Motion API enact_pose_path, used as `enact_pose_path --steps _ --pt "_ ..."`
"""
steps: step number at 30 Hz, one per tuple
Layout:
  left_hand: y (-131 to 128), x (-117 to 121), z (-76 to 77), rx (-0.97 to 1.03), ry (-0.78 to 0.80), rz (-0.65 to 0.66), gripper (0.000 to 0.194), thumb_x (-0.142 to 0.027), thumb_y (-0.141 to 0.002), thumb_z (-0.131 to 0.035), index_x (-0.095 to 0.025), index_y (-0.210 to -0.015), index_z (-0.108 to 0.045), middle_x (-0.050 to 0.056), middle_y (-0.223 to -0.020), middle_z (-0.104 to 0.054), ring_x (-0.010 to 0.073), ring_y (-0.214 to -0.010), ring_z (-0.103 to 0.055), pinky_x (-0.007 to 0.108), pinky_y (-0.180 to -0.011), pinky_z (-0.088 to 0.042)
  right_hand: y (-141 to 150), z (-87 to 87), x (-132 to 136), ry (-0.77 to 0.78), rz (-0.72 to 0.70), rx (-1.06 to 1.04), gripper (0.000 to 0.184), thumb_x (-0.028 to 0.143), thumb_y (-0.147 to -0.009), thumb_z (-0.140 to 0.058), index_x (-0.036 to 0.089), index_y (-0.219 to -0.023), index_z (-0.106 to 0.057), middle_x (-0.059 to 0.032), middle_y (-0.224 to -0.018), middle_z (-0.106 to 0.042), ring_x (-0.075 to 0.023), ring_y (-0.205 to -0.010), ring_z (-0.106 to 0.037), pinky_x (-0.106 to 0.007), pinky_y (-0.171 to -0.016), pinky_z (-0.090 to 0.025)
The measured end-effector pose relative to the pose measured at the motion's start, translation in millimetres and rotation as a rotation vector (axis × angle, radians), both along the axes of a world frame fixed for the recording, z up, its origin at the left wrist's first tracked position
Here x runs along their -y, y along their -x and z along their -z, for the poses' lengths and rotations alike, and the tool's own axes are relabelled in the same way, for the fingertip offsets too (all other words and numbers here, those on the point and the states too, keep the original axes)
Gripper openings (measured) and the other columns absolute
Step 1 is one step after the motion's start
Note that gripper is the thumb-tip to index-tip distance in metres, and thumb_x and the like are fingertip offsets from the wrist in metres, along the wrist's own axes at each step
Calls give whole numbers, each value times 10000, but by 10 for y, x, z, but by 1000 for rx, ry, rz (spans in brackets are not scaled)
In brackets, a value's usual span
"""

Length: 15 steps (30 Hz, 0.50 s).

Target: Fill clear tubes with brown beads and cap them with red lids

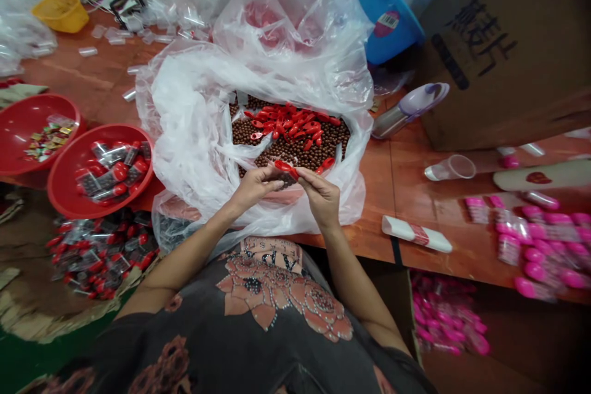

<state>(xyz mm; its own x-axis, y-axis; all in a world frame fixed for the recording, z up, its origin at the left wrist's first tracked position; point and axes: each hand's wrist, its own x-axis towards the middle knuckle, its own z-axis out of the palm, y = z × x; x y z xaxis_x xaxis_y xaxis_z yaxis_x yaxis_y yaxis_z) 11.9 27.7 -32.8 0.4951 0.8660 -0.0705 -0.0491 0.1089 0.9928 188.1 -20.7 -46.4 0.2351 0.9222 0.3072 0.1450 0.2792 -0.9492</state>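
Note:
My left hand (256,188) and my right hand (321,194) meet in front of me, their fingers pinching a small transparent packet (285,176) with a red plastic piece (285,167) at its top. Just beyond my fingers lies a heap of round brown balls (327,141), possibly sweets, with many small red plastic pieces (290,126) on top. Both heaps rest inside a large transparent plastic bag (194,135), whose folds rise around them.
Two red basins (99,171) of packets stand at the left, above a pile of red-capped packets (101,255). Pink packets (540,246) lie on the wooden table (369,234) at the right, with a cardboard box (498,55) and blue tub (383,12) behind.

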Motion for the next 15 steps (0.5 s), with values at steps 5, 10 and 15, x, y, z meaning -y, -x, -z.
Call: enact_pose_path --steps 5,10,15 --pt "-37 37 35 -81 -89 -77 348 -243 -779 -704 -149 -1113 -734 96 -1113 -742 210 -1029 -691 394 -998 -515 73 -10 36 27 68 -6 222 254 -869 -691 295 -1078 -752 1 -1097 -766 -182 -1046 -715 -413 -1001 -570" --pt "-70 48 60 -45 -87 -98 306 -256 -765 -724 -151 -1051 -757 91 -1074 -751 214 -997 -696 384 -977 -520 38 19 30 -78 51 231 245 274 -926 -614 276 -1146 -722 -24 -1155 -744 -188 -1072 -702 -417 -1009 -560" --pt "-81 63 62 79 48 -125 345 -295 -703 -800 -148 -1010 -743 78 -1026 -754 203 -955 -697 341 -931 -531 -6 142 -37 -176 -88 572 632 360 -849 -702 223 -1419 -465 -122 -1363 -601 -257 -1286 -561 -478 -1082 -488"
